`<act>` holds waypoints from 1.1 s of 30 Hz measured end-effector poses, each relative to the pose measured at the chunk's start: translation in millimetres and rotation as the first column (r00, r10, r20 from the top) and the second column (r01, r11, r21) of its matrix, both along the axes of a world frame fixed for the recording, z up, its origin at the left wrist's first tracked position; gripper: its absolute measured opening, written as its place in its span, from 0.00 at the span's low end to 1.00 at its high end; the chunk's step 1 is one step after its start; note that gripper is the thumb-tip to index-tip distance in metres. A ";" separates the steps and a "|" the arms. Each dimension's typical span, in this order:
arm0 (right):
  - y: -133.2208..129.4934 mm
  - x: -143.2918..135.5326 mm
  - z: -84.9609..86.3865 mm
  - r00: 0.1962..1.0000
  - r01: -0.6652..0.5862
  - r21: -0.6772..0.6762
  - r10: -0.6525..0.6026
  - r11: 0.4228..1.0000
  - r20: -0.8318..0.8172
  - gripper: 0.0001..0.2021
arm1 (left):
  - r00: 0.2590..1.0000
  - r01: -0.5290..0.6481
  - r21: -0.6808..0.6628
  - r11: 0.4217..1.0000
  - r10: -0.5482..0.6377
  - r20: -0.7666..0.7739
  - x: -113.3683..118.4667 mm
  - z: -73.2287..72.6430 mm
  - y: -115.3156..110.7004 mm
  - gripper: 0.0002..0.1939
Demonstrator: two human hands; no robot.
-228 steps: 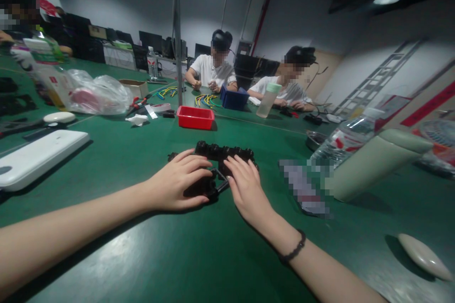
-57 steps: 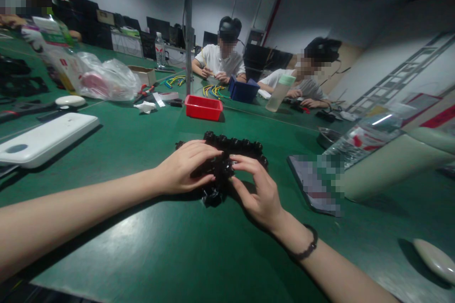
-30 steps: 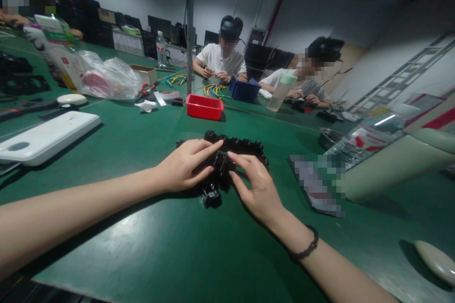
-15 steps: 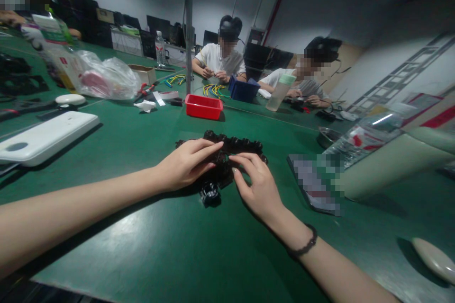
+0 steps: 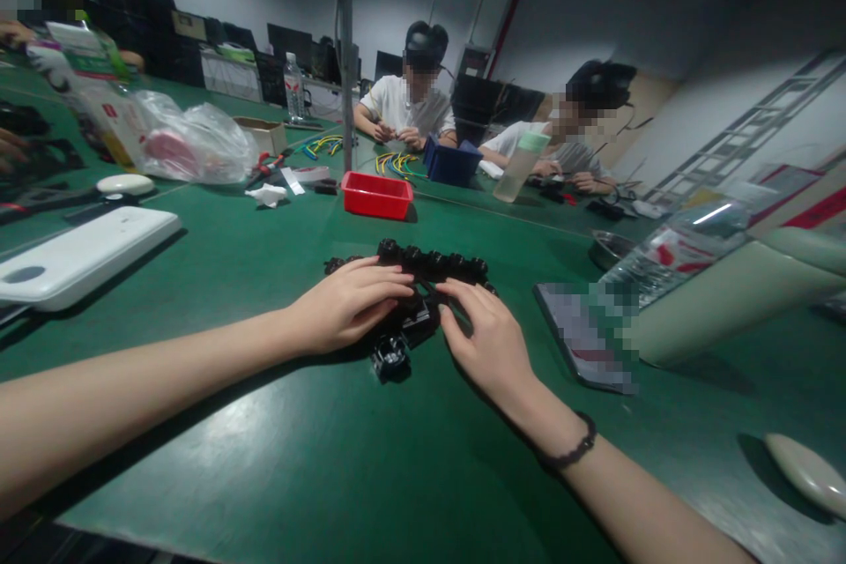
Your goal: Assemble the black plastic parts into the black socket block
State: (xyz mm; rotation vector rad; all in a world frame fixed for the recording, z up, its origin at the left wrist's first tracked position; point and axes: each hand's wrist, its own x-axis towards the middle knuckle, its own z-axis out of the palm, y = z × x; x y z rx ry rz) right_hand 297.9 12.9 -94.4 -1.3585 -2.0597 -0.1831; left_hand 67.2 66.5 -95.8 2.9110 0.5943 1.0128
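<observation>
Several small black plastic parts lie grouped on the green table in front of me, with a back row of black parts (image 5: 433, 261) in full sight. My left hand (image 5: 353, 304) rests over the left side of the group, fingers stretched out across it and hiding some parts. From the right, my right hand (image 5: 482, 326) reaches in with its fingertips at the group's edge, thumb apart from the fingers. Between the hands more black parts show, partly covered. A single black part with a shiny opening (image 5: 391, 357) sits nearest me, just below my left fingers.
Beyond the parts stands a red bin (image 5: 376, 196). To the right lie a phone (image 5: 582, 339), a pale green bottle (image 5: 727, 295) and a clear water bottle (image 5: 667, 251). A white device (image 5: 99, 251) is at left. Two people sit across the table near a blue bin (image 5: 453, 160).
My right hand has shifted slightly right, away from my left hand, so more of the black parts between them shows. My left fingers have spread slightly over the group.
</observation>
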 end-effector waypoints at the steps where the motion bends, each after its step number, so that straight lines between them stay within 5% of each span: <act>1: 0.4 1.1 0.8 1.000 0.002 0.006 -0.002 1.000 0.013 0.13 | 1.000 -0.005 0.004 1.000 0.005 -0.004 -0.2 0.3 -0.3 0.14; 6: 4.2 12.0 7.4 0.991 0.042 0.050 -0.048 0.998 0.123 0.18 | 0.998 -0.057 -0.010 0.998 0.058 0.008 -0.6 2.2 -2.8 0.17; 10: 7.3 23.0 11.9 0.944 0.203 0.089 -0.219 0.975 0.247 0.23 | 0.991 -0.118 -0.032 0.992 0.120 0.051 -0.8 3.1 -3.6 0.17; 13: 7.1 26.3 16.1 0.886 0.357 -0.038 -0.326 0.933 0.330 0.24 | 0.978 -0.175 -0.043 0.984 0.179 0.110 -1.2 2.5 -2.0 0.17; 16: 4.8 24.5 21.7 0.867 0.412 -0.247 -0.294 0.877 0.402 0.24 | 0.957 -0.243 -0.072 0.967 0.251 0.142 -1.6 0.5 1.3 0.17; 20: 2.6 21.8 26.6 0.860 0.437 -0.278 -0.306 0.855 0.408 0.21 | 0.944 -0.290 -0.114 0.950 0.303 0.127 -2.0 -1.6 4.7 0.16; 28: 5.1 25.1 16.4 0.956 0.284 -0.174 -0.266 0.943 0.121 0.18 | 0.966 -0.185 0.008 0.983 0.180 0.186 -0.5 4.7 -1.8 0.13; 33: 3.9 19.0 10.8 0.974 0.073 -0.058 -0.083 0.996 -0.211 0.19 | 0.976 -0.120 0.040 0.992 0.110 0.188 -0.2 7.2 -5.6 0.12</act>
